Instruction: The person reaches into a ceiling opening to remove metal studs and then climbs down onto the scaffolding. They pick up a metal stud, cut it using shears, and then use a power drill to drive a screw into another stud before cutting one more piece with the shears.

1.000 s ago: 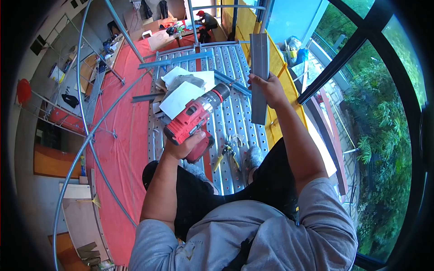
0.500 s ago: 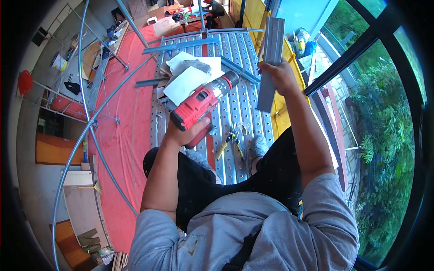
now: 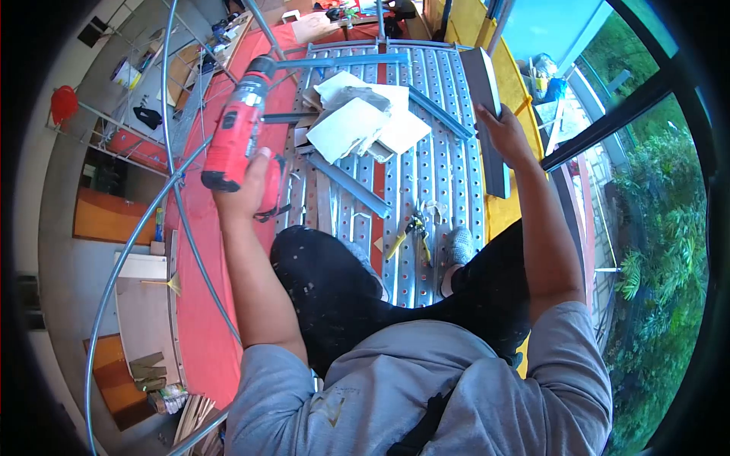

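My left hand (image 3: 247,186) is closed round the handle of a red cordless drill (image 3: 232,137), whose black chuck points up and away from me over the red sheet. My right hand (image 3: 508,137) grips a dark grey metal channel piece (image 3: 487,114) held roughly upright at the platform's right edge. Between the hands, white board scraps (image 3: 346,125) lie in a pile on the perforated metal platform (image 3: 411,175). Yellow-handled snips (image 3: 412,232) rest near my feet, close to a few small scraps.
Metal channels (image 3: 350,186) lie around the pile. Curved scaffold tubes (image 3: 169,114) rise at the left beside a red sheet (image 3: 199,304). Window frames (image 3: 608,125) stand at the right. A person (image 3: 399,11) is partly visible at the far end.
My left hand has moved the drill left, away from the scrap pile, and turned it more upright. The channel in my right hand has rotated, and the whole view has shifted somewhat.
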`<state>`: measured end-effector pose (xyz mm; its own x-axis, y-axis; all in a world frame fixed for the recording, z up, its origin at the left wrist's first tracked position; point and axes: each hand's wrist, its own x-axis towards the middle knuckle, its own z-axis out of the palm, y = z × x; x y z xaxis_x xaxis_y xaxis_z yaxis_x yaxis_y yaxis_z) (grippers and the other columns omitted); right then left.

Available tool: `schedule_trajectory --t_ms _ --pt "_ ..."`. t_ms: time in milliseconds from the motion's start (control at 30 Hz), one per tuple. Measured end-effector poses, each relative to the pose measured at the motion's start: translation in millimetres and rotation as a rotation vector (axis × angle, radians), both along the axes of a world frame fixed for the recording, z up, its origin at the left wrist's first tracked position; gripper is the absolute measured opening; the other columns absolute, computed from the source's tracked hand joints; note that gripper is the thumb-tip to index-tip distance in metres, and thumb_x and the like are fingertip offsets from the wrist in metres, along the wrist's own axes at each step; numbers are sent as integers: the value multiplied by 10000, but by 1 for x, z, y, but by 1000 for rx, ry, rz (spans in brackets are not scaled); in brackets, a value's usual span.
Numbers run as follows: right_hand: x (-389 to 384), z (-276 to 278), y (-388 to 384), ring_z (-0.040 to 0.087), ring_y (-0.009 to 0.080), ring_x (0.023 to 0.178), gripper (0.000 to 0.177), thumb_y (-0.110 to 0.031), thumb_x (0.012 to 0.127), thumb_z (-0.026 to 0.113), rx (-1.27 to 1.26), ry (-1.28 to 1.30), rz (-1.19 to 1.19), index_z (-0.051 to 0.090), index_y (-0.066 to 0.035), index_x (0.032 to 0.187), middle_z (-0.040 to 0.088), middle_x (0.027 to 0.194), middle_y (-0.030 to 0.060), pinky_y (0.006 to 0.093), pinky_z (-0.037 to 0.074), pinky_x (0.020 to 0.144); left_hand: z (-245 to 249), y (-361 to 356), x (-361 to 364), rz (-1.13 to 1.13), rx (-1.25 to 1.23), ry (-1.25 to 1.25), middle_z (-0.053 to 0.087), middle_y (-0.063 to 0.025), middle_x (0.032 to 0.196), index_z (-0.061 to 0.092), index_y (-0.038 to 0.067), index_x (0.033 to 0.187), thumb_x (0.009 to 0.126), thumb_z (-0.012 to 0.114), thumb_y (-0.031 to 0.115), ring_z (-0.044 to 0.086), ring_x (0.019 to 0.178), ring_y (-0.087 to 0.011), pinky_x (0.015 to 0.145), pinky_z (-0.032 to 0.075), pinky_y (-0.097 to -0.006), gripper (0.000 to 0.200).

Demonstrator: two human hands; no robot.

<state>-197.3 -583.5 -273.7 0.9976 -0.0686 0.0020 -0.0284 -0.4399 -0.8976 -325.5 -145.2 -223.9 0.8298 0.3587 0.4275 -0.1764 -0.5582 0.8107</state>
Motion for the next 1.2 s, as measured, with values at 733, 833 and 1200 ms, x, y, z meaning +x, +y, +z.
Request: schedule_trajectory --t_ms 733,833,1200 --pt "6 -27 18 510 121 750 444 -390 892 676 5 135 6 490 -70 1137 479 850 21 325 441 628 -206 54 -399 451 102 1274 695 -244 1027 642 52 1111 799 685 369 660 1012 -414 838 529 -517 447" --pt "19 -45 10 525 142 726 498 -457 867 707 -153 10 38 539 -60 1116 520 832 39 306 442 644 -208 28 -424 501 195 1268 691 -252 981 601 22 1121 799 681 293 664 959 -445 841 526 -523 428" --pt "15 -44 29 678 333 942 696 -508 815 757 -394 -181 46 554 41 1191 684 990 216 411 507 833 -233 22 -417 432 114 1072 667 -291 1005 563 18 1205 821 625 190 636 976 -470 857 495 -540 426"
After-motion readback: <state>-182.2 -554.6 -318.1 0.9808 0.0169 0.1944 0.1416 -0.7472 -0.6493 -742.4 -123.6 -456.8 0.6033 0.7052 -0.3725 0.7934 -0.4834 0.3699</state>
